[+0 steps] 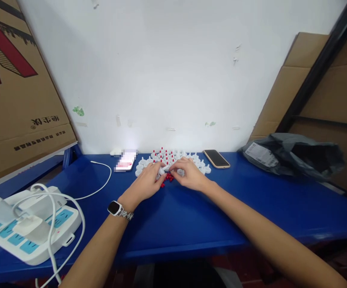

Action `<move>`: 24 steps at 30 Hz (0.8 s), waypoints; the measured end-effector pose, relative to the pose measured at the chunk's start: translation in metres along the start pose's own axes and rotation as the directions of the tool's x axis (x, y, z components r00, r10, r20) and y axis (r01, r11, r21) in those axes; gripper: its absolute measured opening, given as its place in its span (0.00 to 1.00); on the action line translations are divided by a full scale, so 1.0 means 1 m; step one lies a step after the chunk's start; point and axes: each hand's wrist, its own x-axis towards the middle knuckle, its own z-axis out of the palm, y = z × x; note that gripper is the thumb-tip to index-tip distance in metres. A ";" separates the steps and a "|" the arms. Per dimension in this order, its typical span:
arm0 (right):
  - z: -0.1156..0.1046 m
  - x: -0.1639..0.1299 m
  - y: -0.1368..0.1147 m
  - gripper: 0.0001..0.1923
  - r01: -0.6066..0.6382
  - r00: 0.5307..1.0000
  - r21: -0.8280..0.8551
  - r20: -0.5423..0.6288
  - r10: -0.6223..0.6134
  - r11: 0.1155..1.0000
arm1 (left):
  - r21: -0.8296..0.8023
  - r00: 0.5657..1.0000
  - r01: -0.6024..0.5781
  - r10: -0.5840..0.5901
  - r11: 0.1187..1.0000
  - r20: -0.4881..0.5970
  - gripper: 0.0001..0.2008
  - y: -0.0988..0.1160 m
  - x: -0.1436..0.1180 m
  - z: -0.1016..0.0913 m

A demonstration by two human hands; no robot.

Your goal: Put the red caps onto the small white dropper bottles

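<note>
Small white round pieces with pointed nozzles [204, 165] stand crowded together at the back of the blue table. Those in the middle rows carry red tips [162, 155] on their nozzles; pieces at either side show bare white points. My left hand [146, 181], with a watch on its wrist, has thumb and fingers curled around a white nozzle piece [162, 171]. Close by on the right, my right hand [190, 174] is closed in a pinch; what its fingertips hold is too small to make out. Loose red caps [169, 177] lie in a little heap between and below both hands.
A phone [217, 159] lies right of the pieces, and a lit phone [126, 161] lies left. A white power strip [32, 228] with looping cables takes up the table's left end. A grey plastic bag [293, 154] sits at the right. White wall [173, 80] rises behind.
</note>
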 end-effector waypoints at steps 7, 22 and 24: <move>-0.001 -0.004 0.003 0.07 0.157 0.967 -0.275 0.239 -0.091 0.949 | 0.005 0.999 0.041 -0.041 0.999 0.029 0.16 -0.003 0.000 -0.006; 0.005 -0.003 0.006 0.08 -0.032 0.998 -0.013 -0.059 0.032 0.999 | -0.010 0.999 0.028 -0.028 1.000 0.026 0.16 -0.004 0.001 -0.001; 0.007 -0.001 0.004 0.09 -0.118 0.987 0.164 -0.092 0.134 0.979 | -0.023 0.999 0.023 -0.023 0.999 0.030 0.17 -0.003 0.001 0.001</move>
